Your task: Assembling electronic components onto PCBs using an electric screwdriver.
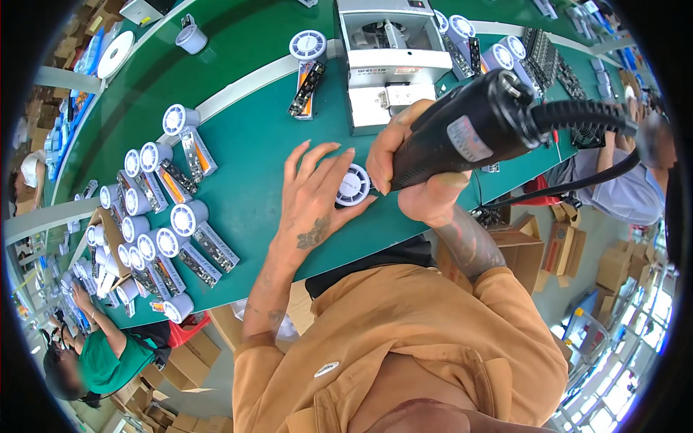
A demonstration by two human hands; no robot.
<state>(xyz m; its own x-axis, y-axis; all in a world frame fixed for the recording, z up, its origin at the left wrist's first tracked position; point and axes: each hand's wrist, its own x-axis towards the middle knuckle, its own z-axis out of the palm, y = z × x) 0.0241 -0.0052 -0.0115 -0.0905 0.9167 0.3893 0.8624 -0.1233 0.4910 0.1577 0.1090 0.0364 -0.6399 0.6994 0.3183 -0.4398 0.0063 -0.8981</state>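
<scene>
My left hand [312, 198] lies open against a white round fan [353, 185] on the green desk [253, 173], while my right hand [419, 177] grips a black power screwdriver [469, 126] with a pale rectangular label.

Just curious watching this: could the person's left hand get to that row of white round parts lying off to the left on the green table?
Probably yes. The left hand rests on a white round part, and bare green table lies between it and the row of white round parts; nothing blocks it.
</scene>
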